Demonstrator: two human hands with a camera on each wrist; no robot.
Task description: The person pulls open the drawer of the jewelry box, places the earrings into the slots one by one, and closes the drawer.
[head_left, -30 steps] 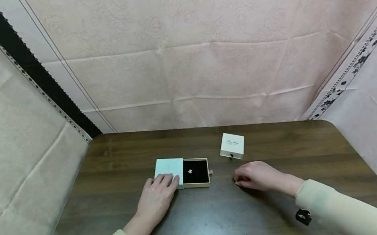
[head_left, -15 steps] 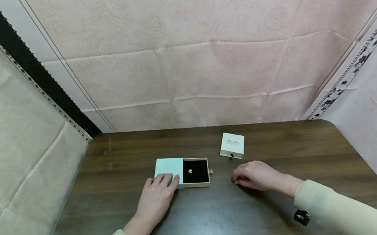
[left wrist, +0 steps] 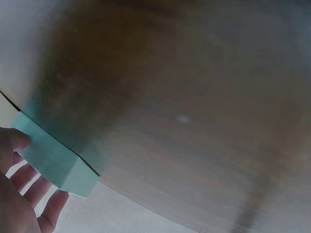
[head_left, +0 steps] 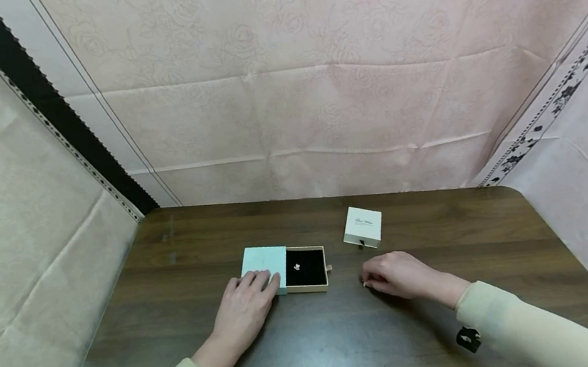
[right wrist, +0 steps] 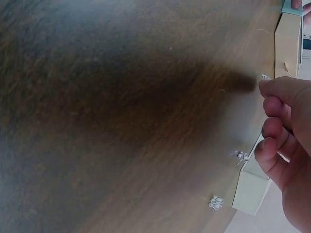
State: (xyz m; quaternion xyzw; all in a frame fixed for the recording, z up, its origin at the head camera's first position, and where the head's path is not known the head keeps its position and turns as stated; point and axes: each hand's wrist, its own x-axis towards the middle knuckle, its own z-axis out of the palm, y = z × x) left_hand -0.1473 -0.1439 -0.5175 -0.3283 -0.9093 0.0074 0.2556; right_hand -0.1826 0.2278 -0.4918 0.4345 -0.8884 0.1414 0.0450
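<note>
My left hand [head_left: 244, 308] rests on the turquoise sleeve [head_left: 266, 264] of a slide-out jewelry box, fingertips on its top. The box's cream drawer [head_left: 308, 290] sticks out to the right, showing a black cushion [head_left: 312, 269]. On that cushion sits a small silvery piece [head_left: 296, 267], too small to make out. Right of the drawer, my right hand [head_left: 399, 274] pinches a tiny sparkling piece of jewelry [right wrist: 265, 77] between thumb and finger, low over the table. Its exact kind is hidden by the fingertips.
A small white box [head_left: 362, 227] with printed lettering and a dark tab stands behind my right hand. In the right wrist view, a sparkly flower-shaped piece [right wrist: 215, 202] and a similar piece [right wrist: 242, 156] appear near it. Cloth panels border the wooden table [head_left: 318, 345].
My right hand has shifted slightly left with the tiny piece of jewelry in its fingertips. The left hand and the boxes stay where they were.
</note>
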